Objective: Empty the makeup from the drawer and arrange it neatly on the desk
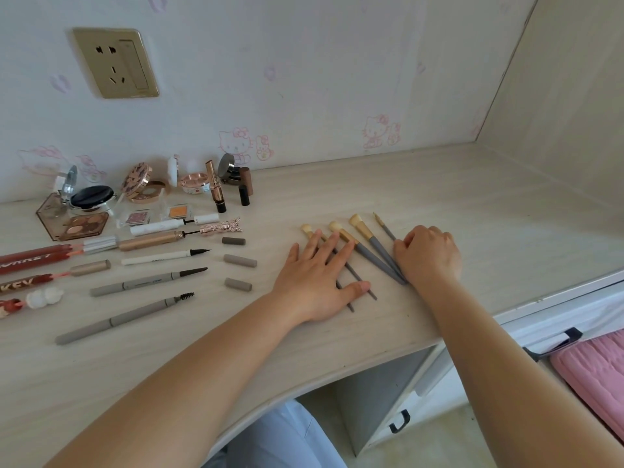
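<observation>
1. Makeup brushes [368,244] noted fanned on desk [472,204], right of the pencil rows, bristle ends pointing to the wall, handle tips converging toward the desk's front edge.
2. Left hand [320,282] found spread flat, fingers straight, pressing across the two brushes nearest the pencils; thumb resting near their handle tips.
3. Right hand [429,255] found on the far side of the brushes from the pencils, fingers curled against the outermost handles and the thin brush [385,228]; cannot tell whether pinching or merely nudging, fingertips being hidden.
4. Risk: round tapered handles likely to roll under flat palm pressure; sideways drag of the left hand judged liable to scatter rather than align.
5. Risk: handle tips lying toward the desk's front edge; a pull toward the body judged liable to send a brush off that edge.
6. Risk: thin brush partly hidden beneath right hand; judged easy to trap, flick or leave skewed.
7. Risk: loose caps [238,261] lying between the brushes and the uncapped pencils [148,282]; a leftward sweep of the forearm judged liable to knock caps rolling and disturb the rows.
8. Risk: open compacts [141,184] beyond the pencils, against the wall, judged vulnerable to any reach across.
9. Drawer not identified with certainty in view; emptiness unverified.
</observation>
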